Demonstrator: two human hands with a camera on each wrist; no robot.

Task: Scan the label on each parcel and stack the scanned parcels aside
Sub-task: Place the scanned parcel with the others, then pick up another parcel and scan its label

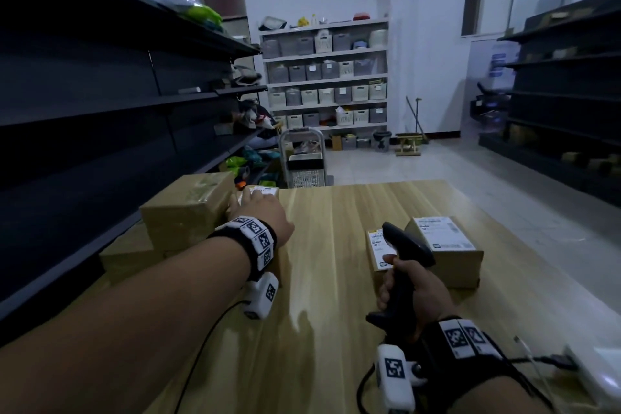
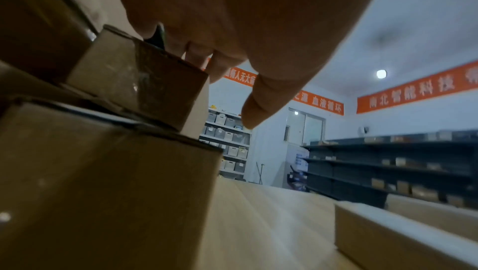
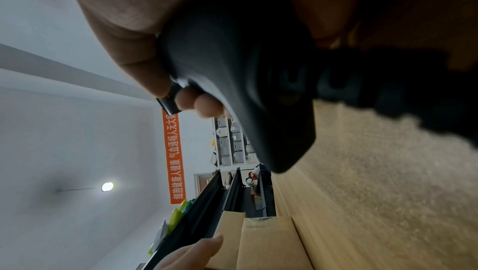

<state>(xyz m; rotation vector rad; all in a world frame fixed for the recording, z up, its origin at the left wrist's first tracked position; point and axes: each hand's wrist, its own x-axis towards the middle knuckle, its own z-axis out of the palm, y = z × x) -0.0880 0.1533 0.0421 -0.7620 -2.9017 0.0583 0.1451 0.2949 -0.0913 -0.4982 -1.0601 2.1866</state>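
On the wooden table [image 1: 329, 279], my left hand [image 1: 265, 212] lies on top of a small labelled parcel [image 1: 265, 191] that sits on the stack of brown boxes [image 1: 188, 208] at the table's left edge. In the left wrist view the fingers [image 2: 201, 57] lie over the parcel [image 2: 155, 90] and the thumb [image 2: 258, 106] hangs free beside it. My right hand [image 1: 423, 292] grips a black handheld scanner [image 1: 406, 245] by its handle, head pointing away. Just beyond it lie a small flat parcel [image 1: 376, 245] and a larger labelled box [image 1: 447, 245]. The right wrist view shows the scanner [image 3: 245, 70] in my fingers.
Dark shelving [image 1: 100, 111] runs close along the table's left side, with more shelving [image 1: 554, 94] at the right. A metal cart [image 1: 304, 158] stands past the table's far edge. White shelves with bins [image 1: 326, 77] line the back wall. A white object [image 1: 601, 376] lies at the near right.
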